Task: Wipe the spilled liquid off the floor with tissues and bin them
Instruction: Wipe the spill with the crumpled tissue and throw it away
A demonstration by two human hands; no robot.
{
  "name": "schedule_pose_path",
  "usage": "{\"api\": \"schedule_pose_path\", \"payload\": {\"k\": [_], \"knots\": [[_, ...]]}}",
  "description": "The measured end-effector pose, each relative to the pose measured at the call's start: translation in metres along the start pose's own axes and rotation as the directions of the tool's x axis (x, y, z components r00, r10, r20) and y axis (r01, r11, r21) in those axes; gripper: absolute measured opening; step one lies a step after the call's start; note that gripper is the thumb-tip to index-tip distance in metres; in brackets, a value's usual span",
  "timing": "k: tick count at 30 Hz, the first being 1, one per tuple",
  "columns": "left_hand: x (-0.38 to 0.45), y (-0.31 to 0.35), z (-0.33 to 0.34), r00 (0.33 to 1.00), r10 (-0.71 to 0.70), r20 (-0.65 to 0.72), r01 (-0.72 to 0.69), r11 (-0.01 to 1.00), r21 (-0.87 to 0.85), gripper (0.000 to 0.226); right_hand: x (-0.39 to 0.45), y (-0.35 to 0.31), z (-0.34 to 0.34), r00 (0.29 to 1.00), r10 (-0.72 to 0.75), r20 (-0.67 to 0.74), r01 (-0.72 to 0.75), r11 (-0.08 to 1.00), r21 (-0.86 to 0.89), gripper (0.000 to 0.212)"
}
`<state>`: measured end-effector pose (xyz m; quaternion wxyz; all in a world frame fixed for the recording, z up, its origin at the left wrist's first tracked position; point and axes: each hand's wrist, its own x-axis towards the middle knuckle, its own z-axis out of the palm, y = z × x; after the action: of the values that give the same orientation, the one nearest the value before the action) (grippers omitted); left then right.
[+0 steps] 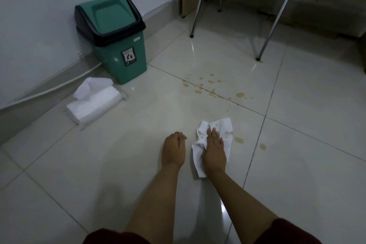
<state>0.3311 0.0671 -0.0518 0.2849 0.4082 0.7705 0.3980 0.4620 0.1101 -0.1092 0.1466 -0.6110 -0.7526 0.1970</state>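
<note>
**Me:** Sleeves, dark red, sit right at the bottom edge. Both arms reach out over the floor.

**Helper:** What are the hands doing?

**Me:** My right hand lies flat on a tissue, fingers straight, pressing it down. My left hand is just beside it with fingers curled in. It holds nothing I can see.

**Helper:** How much is done?

**Me:** Not much, I think. The tissue has a brown wet spot. But brown drops sit farther out, and two more lie close on the right. Nothing is binned yet. The bin stands by the wall, lid shut.

**Helper:** Which way does the tissue lie?

**Me:** Its long side runs from near me to up and a bit right, toward the drops. More tissues wait in the pack, near the bin.
</note>
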Motion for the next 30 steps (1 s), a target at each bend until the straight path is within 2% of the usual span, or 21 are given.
{"api": "schedule_pose_path", "payload": {"k": [5, 12, 16, 22, 27, 30], "knots": [[0.012, -0.007, -0.012, 0.998, -0.01, -0.069, 0.009, 1.0, -0.01, 0.028, 0.023, -0.015, 0.008, 0.998, -0.065, 0.018, 0.065, 0.998, -0.008, 0.059], [0.02, -0.012, -0.026, 0.971, -0.03, -0.238, 0.028, 1.0, -0.009, 0.024, 0.046, -0.053, 0.027, 0.986, -0.157, 0.051, 0.159, 0.987, -0.029, 0.059], [0.021, -0.026, -0.049, 0.957, -0.014, -0.291, 0.031, 0.998, 0.052, 0.022, 0.056, -0.087, 0.044, 0.944, -0.304, 0.126, 0.304, 0.952, 0.017, 0.059], [0.029, -0.046, -0.08, 0.915, -0.053, -0.4, 0.084, 0.995, 0.06, 0.023, 0.076, -0.136, 0.071, 0.891, -0.39, 0.234, 0.397, 0.918, 0.019, 0.058], [0.032, -0.054, -0.089, 0.886, -0.051, -0.462, 0.09, 0.994, 0.064, 0.025, 0.08, -0.131, 0.071, 0.795, -0.55, 0.256, 0.557, 0.829, 0.053, 0.054], [0.035, -0.058, -0.088, 0.88, -0.06, -0.471, 0.1, 0.993, 0.061, 0.025, 0.078, -0.121, 0.069, 0.765, -0.596, 0.243, 0.604, 0.795, 0.05, 0.053]]}}
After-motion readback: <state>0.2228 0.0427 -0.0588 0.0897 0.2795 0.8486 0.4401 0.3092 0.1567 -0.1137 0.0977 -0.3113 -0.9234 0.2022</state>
